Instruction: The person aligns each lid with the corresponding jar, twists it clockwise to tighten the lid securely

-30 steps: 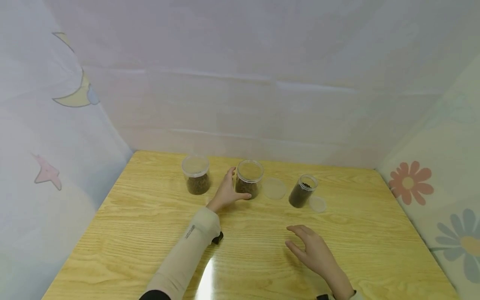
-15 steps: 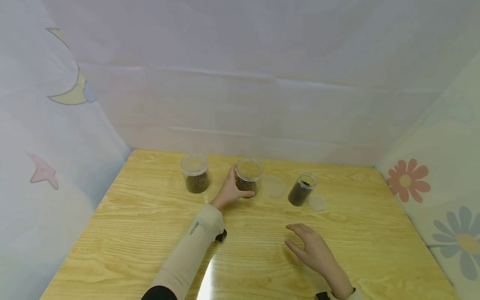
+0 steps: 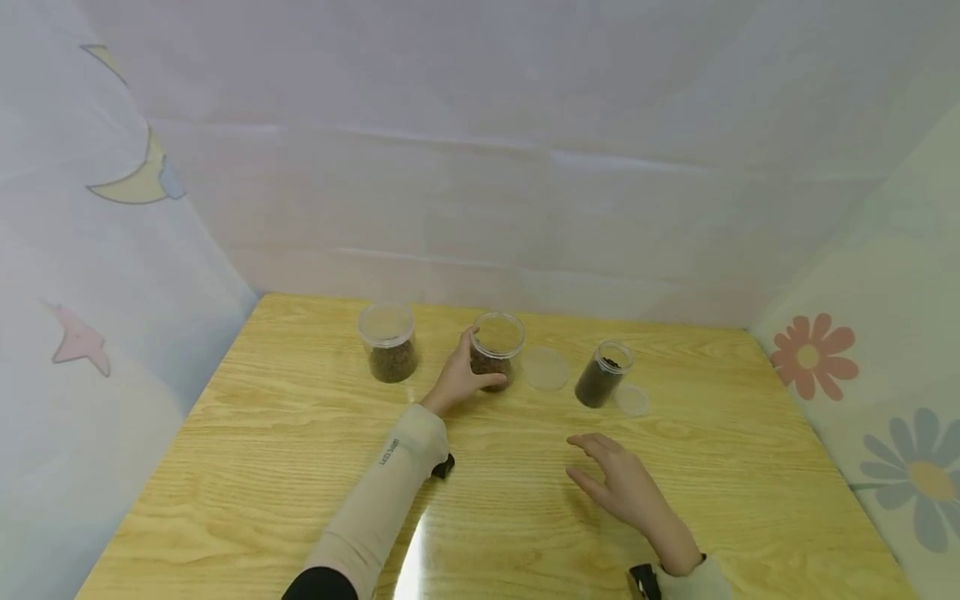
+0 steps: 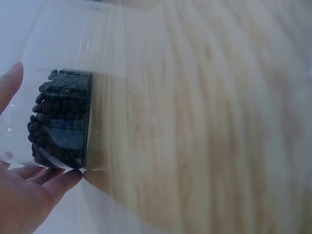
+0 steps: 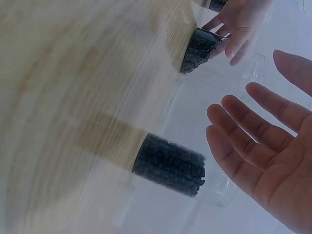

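In the head view, my left hand holds a wide clear jar, its thumb across the front and its fingers round the left side. The jar stands upright without a lid, partly filled with dark beans; in the left wrist view those beans show between thumb and fingers. Over the table's near right part hovers my right hand, fingers loosely spread and holding nothing. Nearest to it is a narrow clear jar of dark beans, also uncovered.
Another wide jar, with a lid on top, stands left of my left hand. A large clear lid lies right of the held jar, and a smaller lid beside the narrow jar. Printed cloth hangs behind the wooden table.
My left hand has moved slightly right, with its thumb further across the front of the wide jar. The right hand has barely moved, and the whole head view has shifted a little.
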The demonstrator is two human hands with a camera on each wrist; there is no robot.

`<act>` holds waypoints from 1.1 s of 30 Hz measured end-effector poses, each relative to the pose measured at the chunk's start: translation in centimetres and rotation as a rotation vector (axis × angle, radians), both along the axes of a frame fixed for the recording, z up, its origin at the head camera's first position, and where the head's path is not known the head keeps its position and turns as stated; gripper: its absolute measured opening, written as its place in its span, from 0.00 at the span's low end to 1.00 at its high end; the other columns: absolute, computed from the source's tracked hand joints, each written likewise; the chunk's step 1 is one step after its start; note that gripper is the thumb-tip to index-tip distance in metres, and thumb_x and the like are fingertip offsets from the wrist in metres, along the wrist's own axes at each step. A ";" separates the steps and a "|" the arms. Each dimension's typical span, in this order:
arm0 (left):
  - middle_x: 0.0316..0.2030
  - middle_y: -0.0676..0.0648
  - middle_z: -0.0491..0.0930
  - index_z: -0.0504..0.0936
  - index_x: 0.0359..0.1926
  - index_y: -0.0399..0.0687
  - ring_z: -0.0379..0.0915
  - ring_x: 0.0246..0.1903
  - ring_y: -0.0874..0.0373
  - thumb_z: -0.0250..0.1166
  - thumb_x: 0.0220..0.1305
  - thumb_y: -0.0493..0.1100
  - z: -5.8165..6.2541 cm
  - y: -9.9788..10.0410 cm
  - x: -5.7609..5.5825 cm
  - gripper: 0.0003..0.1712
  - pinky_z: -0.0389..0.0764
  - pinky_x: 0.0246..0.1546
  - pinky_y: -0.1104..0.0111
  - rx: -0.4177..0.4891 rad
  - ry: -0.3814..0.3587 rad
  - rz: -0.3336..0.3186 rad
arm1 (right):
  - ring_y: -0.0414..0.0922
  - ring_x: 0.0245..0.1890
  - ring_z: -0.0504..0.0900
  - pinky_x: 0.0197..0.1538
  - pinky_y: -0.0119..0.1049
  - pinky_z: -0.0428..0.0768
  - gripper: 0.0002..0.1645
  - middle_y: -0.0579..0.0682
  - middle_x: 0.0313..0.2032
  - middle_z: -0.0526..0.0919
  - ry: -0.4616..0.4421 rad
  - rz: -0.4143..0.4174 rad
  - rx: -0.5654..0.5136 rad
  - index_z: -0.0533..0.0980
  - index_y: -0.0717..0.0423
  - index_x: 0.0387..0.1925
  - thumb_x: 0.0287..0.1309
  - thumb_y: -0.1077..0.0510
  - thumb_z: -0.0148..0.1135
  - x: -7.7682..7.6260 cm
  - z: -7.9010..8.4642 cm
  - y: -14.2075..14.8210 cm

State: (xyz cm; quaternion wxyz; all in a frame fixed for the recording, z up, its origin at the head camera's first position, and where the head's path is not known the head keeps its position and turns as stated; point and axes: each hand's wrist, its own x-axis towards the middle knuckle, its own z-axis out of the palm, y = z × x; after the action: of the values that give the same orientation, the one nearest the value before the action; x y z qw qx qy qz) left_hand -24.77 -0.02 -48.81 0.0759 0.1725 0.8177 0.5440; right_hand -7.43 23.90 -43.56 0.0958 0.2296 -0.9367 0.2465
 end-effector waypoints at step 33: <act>0.63 0.37 0.59 0.38 0.70 0.49 0.57 0.61 0.48 0.69 0.51 0.46 0.4 0.0 0.2 0.57 0.59 0.61 0.53 -0.015 -0.005 -0.035 | 0.56 0.39 0.79 0.39 0.46 0.79 0.22 0.61 0.42 0.79 -0.077 -0.033 0.178 0.75 0.66 0.46 0.52 0.57 0.65 -8.8 0.1 -2.6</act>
State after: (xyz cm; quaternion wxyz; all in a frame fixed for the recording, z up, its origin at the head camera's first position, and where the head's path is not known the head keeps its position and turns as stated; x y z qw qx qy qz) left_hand -24.62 -0.06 -48.37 0.0889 0.1850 0.8183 0.5368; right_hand -16.23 21.31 -43.41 0.0427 0.2122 -0.9615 0.1691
